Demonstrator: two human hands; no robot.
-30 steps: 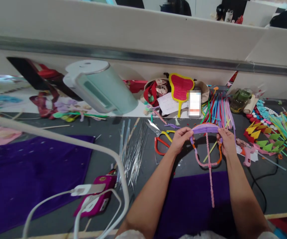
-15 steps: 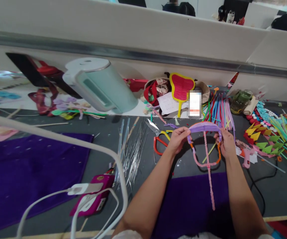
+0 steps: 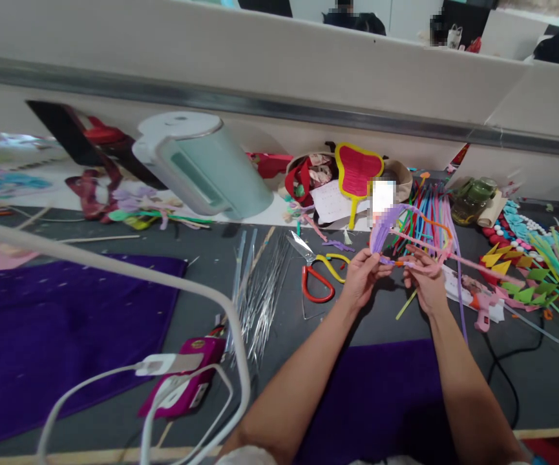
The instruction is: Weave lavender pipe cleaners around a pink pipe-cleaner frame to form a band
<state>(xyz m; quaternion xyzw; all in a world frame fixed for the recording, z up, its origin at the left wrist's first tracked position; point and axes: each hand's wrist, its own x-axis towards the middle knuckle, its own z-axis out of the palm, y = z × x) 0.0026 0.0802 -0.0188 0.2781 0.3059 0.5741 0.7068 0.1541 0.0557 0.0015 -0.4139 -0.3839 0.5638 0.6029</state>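
Observation:
A fan frame of pipe cleaners point(image 3: 384, 227) is held sideways over the table. Its rim is pink, orange and purple, one end is filled with purple pipe cleaners, and a pink stick points right. My left hand point(image 3: 364, 274) pinches the rim beside the purple part. On the near rim, by an orange stretch, my right hand point(image 3: 427, 274) has its fingers closed; they partly hide what they grip. Scissors point(image 3: 318, 284) with a red and a yellow handle lie left of my left hand. Loose coloured pipe cleaners point(image 3: 422, 223) lie behind my hands.
A red and yellow fan point(image 3: 359, 171) leans at the back beside a pale green kettle point(image 3: 221, 171). Silver stems point(image 3: 264, 303) lie left of the scissors. A pink glue gun point(image 3: 485, 307) lies at right. White cables run over a magenta power bank point(image 3: 189, 381). Purple cloth point(image 3: 380, 387) lies in front.
The fan frame has been turned from upright to sideways, so its stick now points right. Both hands have come closer together along the near rim.

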